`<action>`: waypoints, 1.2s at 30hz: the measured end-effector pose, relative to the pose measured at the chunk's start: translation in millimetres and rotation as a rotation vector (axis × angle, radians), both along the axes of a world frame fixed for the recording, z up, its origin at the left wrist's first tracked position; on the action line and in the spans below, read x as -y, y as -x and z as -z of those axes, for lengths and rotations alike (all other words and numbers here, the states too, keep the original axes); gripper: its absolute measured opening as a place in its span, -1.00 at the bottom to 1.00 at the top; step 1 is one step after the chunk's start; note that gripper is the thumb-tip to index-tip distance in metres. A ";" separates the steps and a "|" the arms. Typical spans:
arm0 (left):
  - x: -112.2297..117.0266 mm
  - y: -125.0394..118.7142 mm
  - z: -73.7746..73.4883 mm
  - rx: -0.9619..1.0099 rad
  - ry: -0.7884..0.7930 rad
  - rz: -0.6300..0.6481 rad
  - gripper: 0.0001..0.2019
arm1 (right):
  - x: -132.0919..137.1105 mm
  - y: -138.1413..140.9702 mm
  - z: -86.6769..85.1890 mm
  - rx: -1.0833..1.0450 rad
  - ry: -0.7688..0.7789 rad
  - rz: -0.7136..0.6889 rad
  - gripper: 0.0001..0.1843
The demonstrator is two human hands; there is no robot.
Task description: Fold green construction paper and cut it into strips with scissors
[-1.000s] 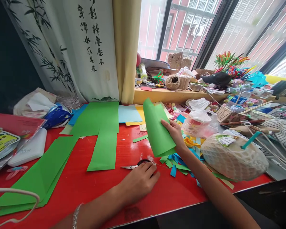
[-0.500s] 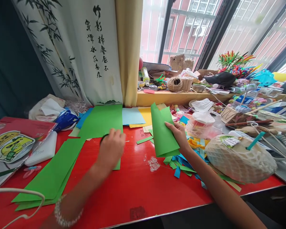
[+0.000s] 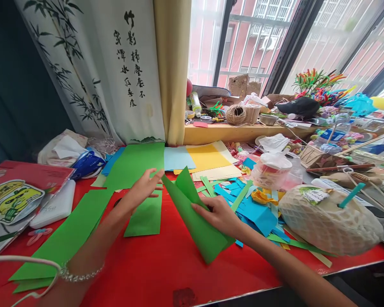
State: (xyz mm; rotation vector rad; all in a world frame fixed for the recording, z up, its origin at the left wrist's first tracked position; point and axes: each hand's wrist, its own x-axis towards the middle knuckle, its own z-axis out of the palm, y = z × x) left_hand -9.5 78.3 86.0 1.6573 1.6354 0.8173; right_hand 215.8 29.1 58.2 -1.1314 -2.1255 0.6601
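Your right hand (image 3: 219, 213) pinches green sheet (image 3: 185, 213); left hand (image 3: 144, 187) spread beside its ten-o'clock corner. Apparent step: positioning; next needs corner pinch.

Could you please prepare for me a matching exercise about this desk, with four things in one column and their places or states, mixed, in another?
1. Right hand
2. Ball of twine
3. Net-covered object
4. Yellow paper

A. On the windowsill
B. Next to the light blue sheet
C. Gripping a folded green sheet
D. Has a teal straw sticking out

Pairs: 1-C, 2-A, 3-D, 4-B
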 end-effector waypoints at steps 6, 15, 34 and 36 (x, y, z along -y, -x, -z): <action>3.4 -2.8 -5.6 0.283 0.114 0.122 -0.40 | -1.8 -4.8 -7.4 0.054 -0.050 -0.027 -0.53; 52.2 6.4 -45.8 -0.034 -0.806 -0.071 -0.74 | -29.7 -38.3 -30.9 -0.088 -0.407 0.150 -0.73; -30.9 -40.1 33.6 -0.498 -0.228 0.564 -0.68 | -86.2 -28.1 11.7 0.399 -0.130 -0.092 -0.58; -56.9 -47.6 46.2 -0.503 -0.195 0.575 -0.64 | -95.4 -18.2 20.2 0.440 -0.121 -0.091 -0.40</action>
